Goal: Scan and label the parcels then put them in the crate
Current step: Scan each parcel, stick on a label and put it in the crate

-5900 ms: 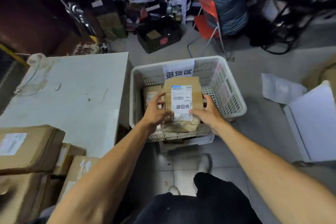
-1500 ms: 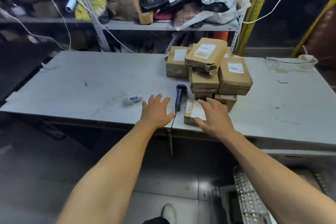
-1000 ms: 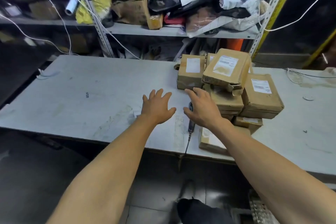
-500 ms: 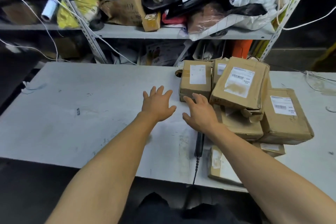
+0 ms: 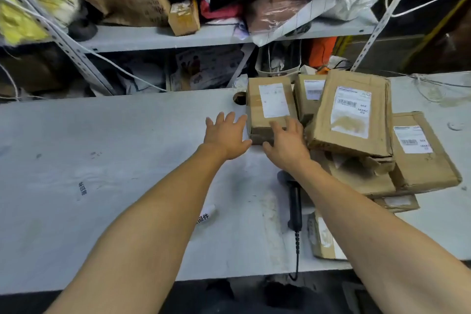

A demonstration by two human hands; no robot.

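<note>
Several brown cardboard parcels with white shipping labels are piled at the right of the grey table [image 5: 102, 140]. The leftmost parcel [image 5: 270, 107] lies flat near the table's back edge. My left hand [image 5: 225, 136] is open, fingers spread, at that parcel's left front corner. My right hand [image 5: 286, 144] is open too, its fingertips on the parcel's front edge. A black barcode scanner [image 5: 294, 201] lies on the table under my right forearm. A small label roll [image 5: 205, 215] lies by my left forearm. The crate is out of view.
A large tilted parcel [image 5: 353, 112] tops the pile, with another parcel [image 5: 420, 153] to its right and one [image 5: 319, 237] at the table's front edge. Behind the table a metal shelf [image 5: 178, 38] is crammed with boxes and bags. The scanner cable hangs over the front edge.
Both hands have reached forward from the scanner area to the leftmost parcel. The view has moved closer to the pile. Earlier, both hands set a labelled parcel in the white crate.
</note>
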